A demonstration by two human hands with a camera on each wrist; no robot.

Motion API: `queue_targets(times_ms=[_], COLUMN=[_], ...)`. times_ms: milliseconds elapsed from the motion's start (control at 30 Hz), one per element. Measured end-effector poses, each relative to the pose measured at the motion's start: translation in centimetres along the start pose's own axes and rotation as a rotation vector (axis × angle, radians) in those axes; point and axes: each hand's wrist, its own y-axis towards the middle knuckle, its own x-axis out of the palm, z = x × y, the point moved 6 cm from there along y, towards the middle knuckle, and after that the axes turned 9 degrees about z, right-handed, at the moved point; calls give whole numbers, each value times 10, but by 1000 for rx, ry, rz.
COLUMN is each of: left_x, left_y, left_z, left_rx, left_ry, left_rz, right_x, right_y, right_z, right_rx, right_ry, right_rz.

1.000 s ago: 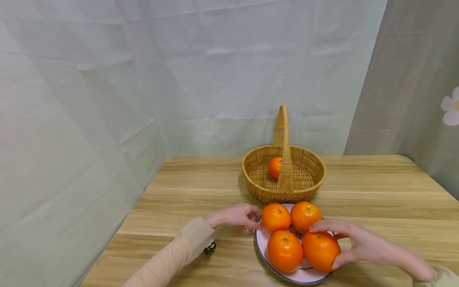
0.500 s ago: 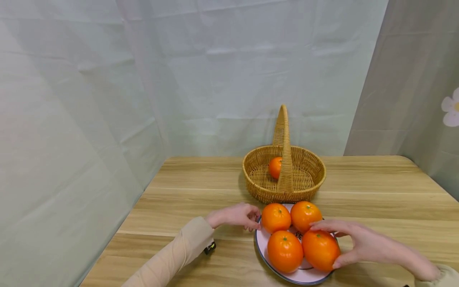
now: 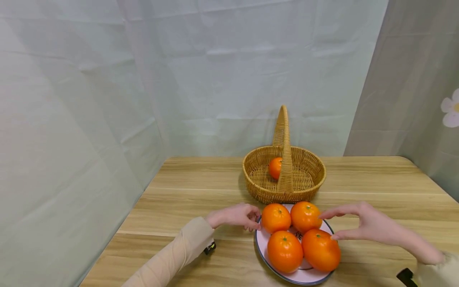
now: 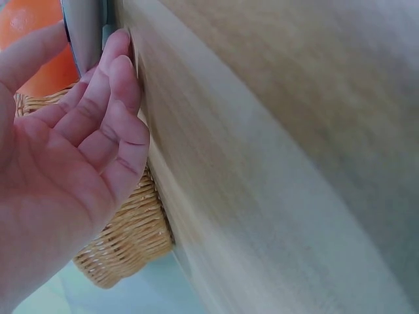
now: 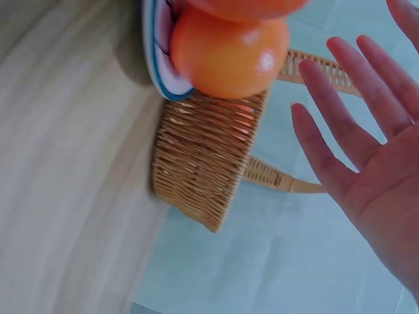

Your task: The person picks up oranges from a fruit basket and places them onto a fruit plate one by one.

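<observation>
Several oranges sit on a pale plate [image 3: 263, 241] with a blue rim. My left hand [image 3: 238, 215] holds the plate's left edge; in the left wrist view the thumb lies above the plate [image 4: 87, 33] and the curled fingers below it. My right hand [image 3: 373, 227] hovers at the plate's right side, thumb and fingers spread with nothing between them. Nearest to it are the front-right orange [image 3: 320, 251] and the back-right orange [image 3: 306, 217]. The right wrist view shows that hand [image 5: 383, 157] with extended fingers, apart from the orange [image 5: 226, 52].
Just behind the plate stands a wicker basket [image 3: 258, 193] with a tall arched handle [image 3: 285, 159]. One orange [image 3: 275, 168] lies inside, partly hidden by the handle. The wooden table [image 3: 193, 175] ends at a pale cloth backdrop [image 3: 233, 79].
My right hand has let go of the front-right orange and moved up and slightly right from it. That orange stays on the plate. The left hand has not moved.
</observation>
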Motion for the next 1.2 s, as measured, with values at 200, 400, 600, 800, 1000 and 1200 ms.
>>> queue_targets(times_ms=[200,400,600,800,1000,1200], left_x=[0,-1,-1,1,2,2], left_y=[0,-1,-1,-1,0,-1], left_z=[0,0,-1,-2,-2,-1], left_rx=[-5,-8,-13,-23,-26,-24], left_ry=[-1,4,5,-7,-16,-26], left_rz=[-1,-2,-3,-1,7,7], right_x=[-9,-11,-14,-19,-25,-28], right_y=[13,27,43,55,65,73], right_z=[1,4,9,20,33,48], right_rx=[71,25,-4,68,124,202], right_ry=[-81,-103,-97,-84,-91,-95], right_rz=[-5,38,127,166,215,221])
